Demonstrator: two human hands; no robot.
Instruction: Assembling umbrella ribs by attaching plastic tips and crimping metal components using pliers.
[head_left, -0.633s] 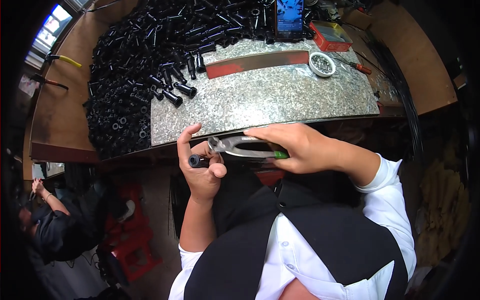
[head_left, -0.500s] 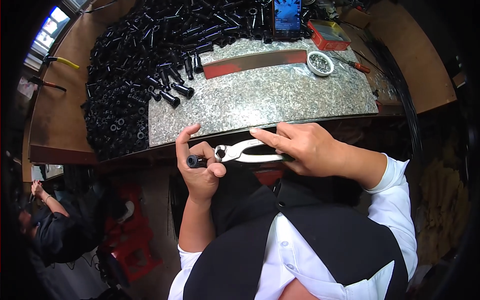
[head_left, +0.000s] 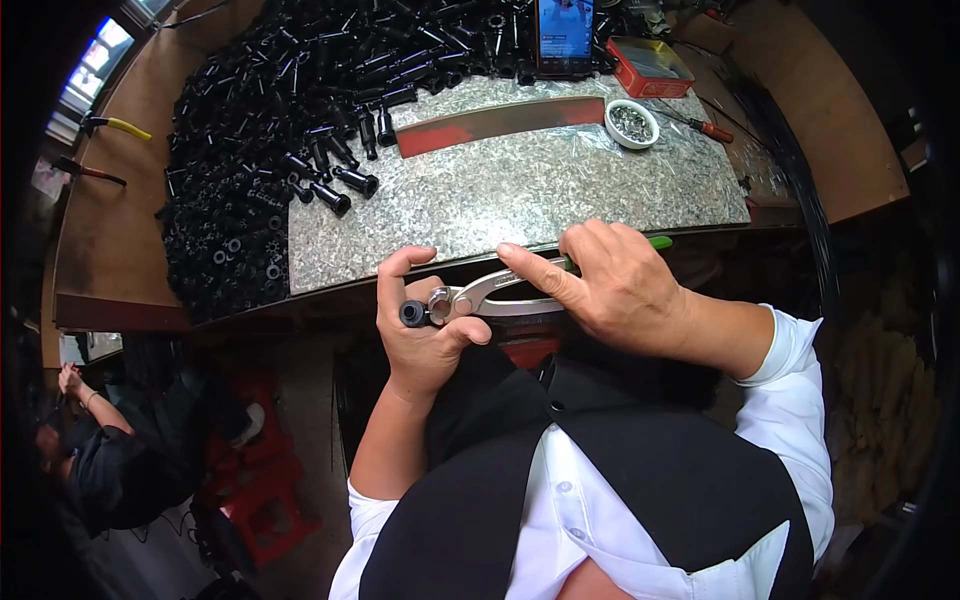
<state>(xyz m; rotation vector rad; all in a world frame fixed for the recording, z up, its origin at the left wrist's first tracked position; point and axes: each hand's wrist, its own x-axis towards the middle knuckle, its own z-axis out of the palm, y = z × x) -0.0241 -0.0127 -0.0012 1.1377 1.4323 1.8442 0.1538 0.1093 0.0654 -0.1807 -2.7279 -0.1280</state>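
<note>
My left hand [head_left: 410, 350] is closed around a small black cylindrical part [head_left: 413, 313], whose round ringed end faces up. Its index finger is raised and curved, and the thumb points toward the tool. In my right hand [head_left: 628, 295] are silver end-cutting pincers [head_left: 488, 292], gripped by the handles with the index finger stretched along them. One green handle end sticks out past the knuckles. The pincer head lies against the black part; whether the jaws bite on it I cannot tell. Both hands are just in front of the table's near edge.
A granite-patterned board [head_left: 560, 190] carries a red-brown metal strip [head_left: 500, 125] and a white bowl of small metal pieces [head_left: 632, 124]. A large heap of black parts [head_left: 260, 140] covers the left. Behind stand a phone [head_left: 565, 35] and a red tin [head_left: 650, 68]. Another person [head_left: 115, 440] sits at far left.
My left hand has shifted right with the black part. The pincer head has moved against that part. My right hand has risen slightly and turned, bringing a green handle end into view.
</note>
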